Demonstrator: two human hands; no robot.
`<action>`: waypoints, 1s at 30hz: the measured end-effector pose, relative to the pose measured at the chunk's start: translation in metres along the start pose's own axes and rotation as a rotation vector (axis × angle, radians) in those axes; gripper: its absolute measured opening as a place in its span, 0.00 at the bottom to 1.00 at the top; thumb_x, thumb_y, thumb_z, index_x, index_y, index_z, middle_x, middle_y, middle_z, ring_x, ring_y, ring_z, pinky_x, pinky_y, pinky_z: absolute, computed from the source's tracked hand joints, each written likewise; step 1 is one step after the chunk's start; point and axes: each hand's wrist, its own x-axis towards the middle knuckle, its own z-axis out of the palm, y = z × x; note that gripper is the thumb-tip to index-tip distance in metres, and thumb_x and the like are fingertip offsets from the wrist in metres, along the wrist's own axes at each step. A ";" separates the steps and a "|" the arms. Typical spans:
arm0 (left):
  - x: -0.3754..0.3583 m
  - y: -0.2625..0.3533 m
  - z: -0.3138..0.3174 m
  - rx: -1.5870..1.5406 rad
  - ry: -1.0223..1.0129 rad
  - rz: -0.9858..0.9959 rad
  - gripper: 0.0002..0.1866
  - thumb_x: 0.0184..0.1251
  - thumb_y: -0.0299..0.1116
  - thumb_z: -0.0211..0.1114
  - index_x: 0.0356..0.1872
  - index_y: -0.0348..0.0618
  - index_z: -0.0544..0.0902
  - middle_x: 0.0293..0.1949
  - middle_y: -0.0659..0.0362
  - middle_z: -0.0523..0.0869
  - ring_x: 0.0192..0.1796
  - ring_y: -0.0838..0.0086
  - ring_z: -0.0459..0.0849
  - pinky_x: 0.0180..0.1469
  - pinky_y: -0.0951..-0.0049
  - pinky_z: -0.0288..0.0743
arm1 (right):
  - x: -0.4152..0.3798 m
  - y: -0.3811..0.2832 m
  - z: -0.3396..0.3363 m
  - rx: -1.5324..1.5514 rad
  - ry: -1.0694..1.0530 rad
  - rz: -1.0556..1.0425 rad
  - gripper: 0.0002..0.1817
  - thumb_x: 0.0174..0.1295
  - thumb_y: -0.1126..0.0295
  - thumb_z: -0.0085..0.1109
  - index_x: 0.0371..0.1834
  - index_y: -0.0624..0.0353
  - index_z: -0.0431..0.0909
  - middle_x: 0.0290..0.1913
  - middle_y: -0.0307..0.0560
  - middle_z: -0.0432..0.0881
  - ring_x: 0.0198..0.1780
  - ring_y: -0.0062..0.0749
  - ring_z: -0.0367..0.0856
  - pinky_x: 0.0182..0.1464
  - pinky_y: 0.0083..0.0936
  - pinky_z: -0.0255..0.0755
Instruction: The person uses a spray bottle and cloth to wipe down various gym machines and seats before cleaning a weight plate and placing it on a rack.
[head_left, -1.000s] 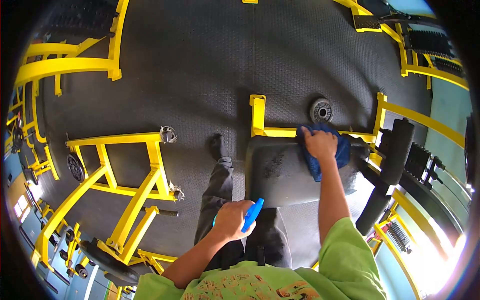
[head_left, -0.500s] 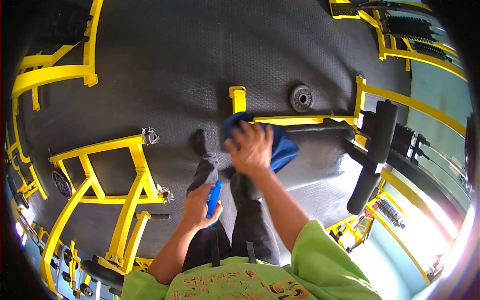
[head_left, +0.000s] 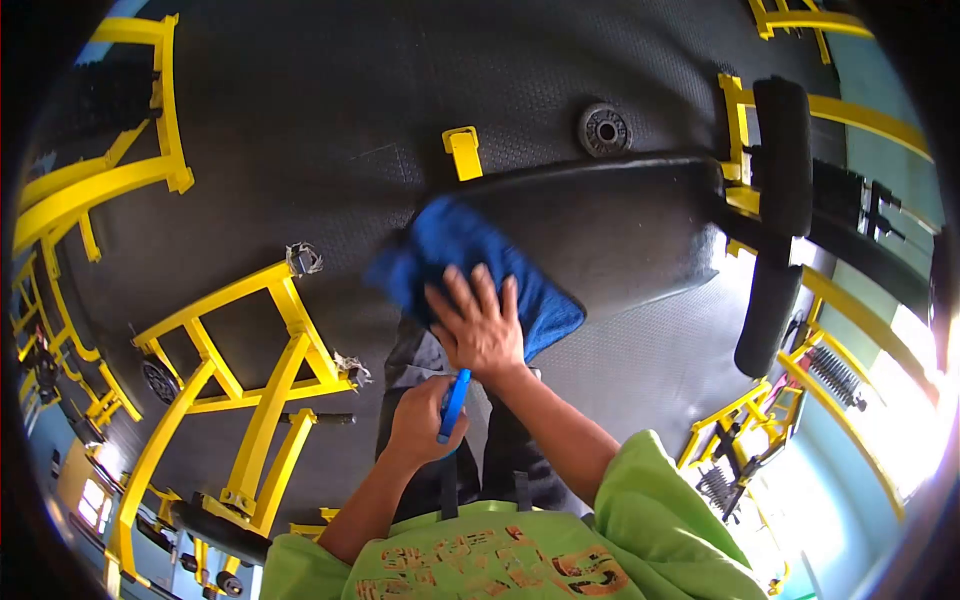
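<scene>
A blue cloth (head_left: 470, 245) lies spread over the near end of a black padded bench (head_left: 620, 225). My right hand (head_left: 480, 325) rests flat on the cloth with its fingers apart, pressing it against the pad. My left hand (head_left: 425, 420) is wrapped round a bright blue object (head_left: 454, 405), close beside my right wrist. Most of that object's lower part is hidden in the palm. The cloth's left edge is blurred.
A round weight plate (head_left: 604, 130) lies on the black floor (head_left: 300, 120) beyond the bench. Black rollers (head_left: 782, 160) stand at the bench's right end. Yellow machine frames (head_left: 270, 360) rise at the left, with more at the right.
My right hand has moved down and slightly left with the cloth, which now lies more spread out. The view has shifted, so more of the bench pad shows. My left hand still grips the blue object.
</scene>
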 end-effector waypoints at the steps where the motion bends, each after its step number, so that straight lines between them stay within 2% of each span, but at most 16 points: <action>1: -0.005 0.000 0.004 0.007 0.058 0.030 0.21 0.50 0.32 0.64 0.47 0.38 0.78 0.39 0.46 0.83 0.41 0.51 0.83 0.44 0.62 0.76 | -0.028 0.005 0.012 0.060 -0.014 -0.054 0.34 0.55 0.50 0.61 0.69 0.35 0.67 0.73 0.37 0.61 0.72 0.45 0.58 0.70 0.59 0.49; 4: -0.018 -0.001 0.016 0.060 0.137 0.115 0.21 0.49 0.31 0.64 0.47 0.36 0.77 0.38 0.45 0.82 0.38 0.50 0.82 0.42 0.59 0.76 | -0.064 0.042 0.004 0.143 -0.025 -0.065 0.37 0.53 0.49 0.63 0.69 0.33 0.66 0.74 0.32 0.60 0.72 0.43 0.59 0.70 0.60 0.49; 6: -0.022 -0.001 0.023 0.098 0.161 0.141 0.22 0.48 0.30 0.64 0.48 0.35 0.77 0.37 0.44 0.82 0.36 0.48 0.81 0.40 0.57 0.75 | -0.041 0.041 -0.024 0.204 -0.006 0.035 0.38 0.52 0.52 0.64 0.70 0.34 0.65 0.74 0.38 0.59 0.73 0.46 0.57 0.70 0.60 0.48; 8: -0.024 0.001 0.027 0.067 0.191 0.100 0.22 0.50 0.31 0.64 0.49 0.35 0.76 0.39 0.45 0.82 0.38 0.49 0.82 0.40 0.58 0.76 | 0.000 0.022 -0.040 0.165 0.144 0.355 0.37 0.52 0.53 0.63 0.70 0.34 0.65 0.74 0.44 0.58 0.74 0.50 0.53 0.71 0.60 0.45; 10: -0.026 0.001 0.030 0.040 0.188 0.043 0.20 0.54 0.31 0.64 0.49 0.35 0.75 0.40 0.47 0.83 0.40 0.54 0.83 0.43 0.62 0.77 | 0.013 0.003 -0.023 0.209 0.156 0.270 0.35 0.54 0.56 0.60 0.70 0.36 0.66 0.75 0.48 0.57 0.75 0.53 0.51 0.72 0.60 0.43; 12: -0.019 -0.012 0.030 -0.044 0.401 0.104 0.20 0.54 0.29 0.64 0.50 0.34 0.75 0.42 0.47 0.82 0.43 0.58 0.83 0.47 0.65 0.76 | -0.011 -0.004 0.012 0.024 0.118 0.031 0.31 0.57 0.60 0.56 0.68 0.39 0.69 0.76 0.43 0.55 0.76 0.45 0.50 0.73 0.54 0.46; 14: -0.015 -0.018 0.022 -0.006 0.389 0.173 0.21 0.55 0.29 0.64 0.50 0.33 0.74 0.45 0.47 0.82 0.47 0.59 0.82 0.51 0.65 0.75 | -0.041 0.012 0.021 0.097 0.170 -0.068 0.35 0.51 0.55 0.63 0.67 0.35 0.69 0.74 0.37 0.59 0.74 0.37 0.56 0.71 0.49 0.52; 16: -0.013 -0.006 0.015 0.087 0.350 0.165 0.21 0.54 0.28 0.63 0.50 0.33 0.74 0.45 0.46 0.82 0.47 0.57 0.83 0.52 0.64 0.76 | -0.067 0.036 0.025 0.234 0.239 -0.122 0.35 0.50 0.54 0.64 0.67 0.32 0.69 0.73 0.35 0.61 0.71 0.34 0.62 0.69 0.46 0.56; 17: -0.010 -0.001 0.011 0.144 0.327 0.204 0.21 0.54 0.28 0.63 0.50 0.33 0.74 0.45 0.46 0.82 0.47 0.56 0.83 0.52 0.63 0.76 | -0.080 0.059 0.027 0.103 0.161 -0.197 0.35 0.55 0.55 0.58 0.70 0.31 0.64 0.75 0.37 0.59 0.73 0.33 0.61 0.71 0.43 0.56; 18: -0.008 0.002 0.008 0.202 0.303 0.242 0.21 0.53 0.27 0.64 0.50 0.32 0.74 0.44 0.46 0.82 0.47 0.55 0.83 0.52 0.62 0.76 | -0.091 0.081 0.033 0.106 0.248 -0.186 0.36 0.52 0.55 0.61 0.69 0.27 0.65 0.73 0.36 0.62 0.70 0.32 0.64 0.69 0.43 0.58; 20: -0.002 0.005 0.007 0.222 0.295 0.290 0.21 0.52 0.26 0.64 0.50 0.32 0.74 0.44 0.45 0.82 0.46 0.52 0.83 0.52 0.61 0.77 | -0.089 0.122 0.003 0.152 0.206 -0.007 0.35 0.46 0.49 0.63 0.64 0.31 0.71 0.72 0.38 0.65 0.68 0.39 0.67 0.68 0.50 0.56; 22: 0.002 0.010 0.012 0.206 0.298 0.365 0.21 0.53 0.25 0.63 0.49 0.32 0.74 0.44 0.45 0.82 0.46 0.52 0.83 0.51 0.61 0.77 | -0.060 0.142 -0.031 0.133 0.487 0.324 0.26 0.55 0.51 0.57 0.58 0.45 0.77 0.70 0.46 0.67 0.70 0.49 0.62 0.71 0.55 0.47; 23: 0.003 0.011 0.016 0.196 0.283 0.354 0.21 0.54 0.25 0.63 0.51 0.32 0.73 0.46 0.45 0.81 0.48 0.55 0.82 0.54 0.61 0.75 | -0.041 0.148 -0.044 0.135 0.545 0.494 0.22 0.60 0.54 0.54 0.56 0.47 0.78 0.70 0.46 0.66 0.72 0.51 0.59 0.72 0.56 0.43; 26: 0.015 0.026 0.032 0.160 0.295 0.425 0.21 0.54 0.25 0.63 0.51 0.32 0.73 0.46 0.46 0.81 0.47 0.58 0.82 0.54 0.63 0.75 | -0.007 0.126 -0.032 -0.107 0.462 0.619 0.21 0.60 0.55 0.54 0.55 0.46 0.79 0.70 0.46 0.66 0.73 0.49 0.58 0.74 0.54 0.43; 28: 0.019 0.041 0.040 0.175 0.295 0.438 0.21 0.54 0.25 0.63 0.51 0.32 0.73 0.47 0.50 0.80 0.45 0.66 0.80 0.48 0.70 0.75 | -0.026 0.086 -0.041 0.193 0.065 0.233 0.26 0.59 0.53 0.56 0.61 0.45 0.75 0.71 0.45 0.64 0.75 0.47 0.54 0.74 0.53 0.42; 30: 0.018 0.061 0.045 0.033 0.277 0.239 0.22 0.54 0.25 0.63 0.52 0.33 0.74 0.48 0.51 0.80 0.43 0.72 0.78 0.43 0.77 0.72 | -0.059 0.060 0.014 0.515 0.454 0.071 0.27 0.58 0.50 0.58 0.62 0.40 0.75 0.69 0.46 0.66 0.75 0.48 0.55 0.73 0.56 0.45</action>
